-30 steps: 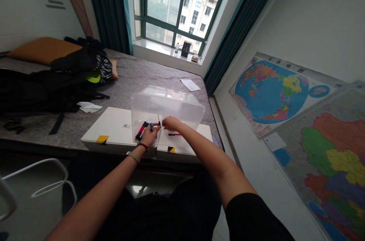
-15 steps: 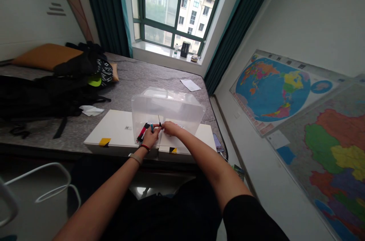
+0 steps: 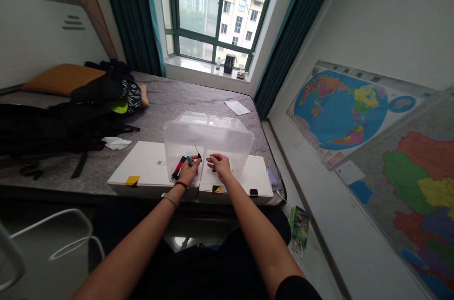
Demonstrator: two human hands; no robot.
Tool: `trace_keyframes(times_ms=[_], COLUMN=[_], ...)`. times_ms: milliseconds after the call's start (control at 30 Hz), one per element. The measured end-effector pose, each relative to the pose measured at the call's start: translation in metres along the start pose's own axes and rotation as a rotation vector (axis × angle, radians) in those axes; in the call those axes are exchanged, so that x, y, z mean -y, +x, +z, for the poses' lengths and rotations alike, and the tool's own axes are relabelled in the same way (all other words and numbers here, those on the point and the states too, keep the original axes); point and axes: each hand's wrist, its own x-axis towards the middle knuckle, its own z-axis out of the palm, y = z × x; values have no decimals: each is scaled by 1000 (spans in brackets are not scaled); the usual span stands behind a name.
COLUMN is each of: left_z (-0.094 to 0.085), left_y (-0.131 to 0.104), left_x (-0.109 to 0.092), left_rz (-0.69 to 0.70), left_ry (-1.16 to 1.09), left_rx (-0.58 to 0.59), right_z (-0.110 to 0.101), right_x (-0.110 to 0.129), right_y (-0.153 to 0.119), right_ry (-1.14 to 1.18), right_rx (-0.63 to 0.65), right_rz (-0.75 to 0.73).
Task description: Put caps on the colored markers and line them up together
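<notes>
My left hand (image 3: 190, 171) is closed, its fingertips pinching a dark pen piece (image 3: 199, 155) from which a thin rod, like a refill, sticks up. A teal piece (image 3: 189, 161) shows at the same fingers; whether it is held or lies behind is hard to tell. Several red and black pens (image 3: 179, 167) lie side by side just left of that hand. A short gap to the right, my right hand (image 3: 221, 165) pinches a small dark piece (image 3: 208, 158) too small to name. Both hands are in front of a translucent plastic box (image 3: 227, 141), above white boxes.
Two white boxes (image 3: 145, 160) form the work surface at the bed's (image 3: 159, 92) near edge. A crumpled tissue (image 3: 116, 143) and black bags (image 3: 53, 122) lie left. A white paper (image 3: 237, 107) lies behind the plastic box. A blurred phone-like object (image 3: 274, 179) is at right.
My right hand has moved right, away from my left hand, taking a small dark piece with it. The two hands were touching at the pen piece before. The camera view has tilted slightly.
</notes>
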Motion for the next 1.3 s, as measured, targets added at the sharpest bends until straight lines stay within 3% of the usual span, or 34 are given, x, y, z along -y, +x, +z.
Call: trace_keyframes(times_ms=[67,200,467,833,1300], left_z=[3,13,32,44,45], left_y=[3,4,-2,-6,-13], left_x=[-4,-18,-42,-48,-50], left_rz=[-20,-39,-81,-99,-142], left_ry=[-23,-85,-114,-98,-75], left_rx=[4,27,85,104,55], right_z=[-1,3,8,14,14], right_x=[-9,-20,-23,-15,-20], right_y=[-14,-29,-32,-31,-31], right_ry=[241,496,759,836,782], right_rx=[-53,-108,-70,-117,-37], right_rz=[53,81,116,147,130])
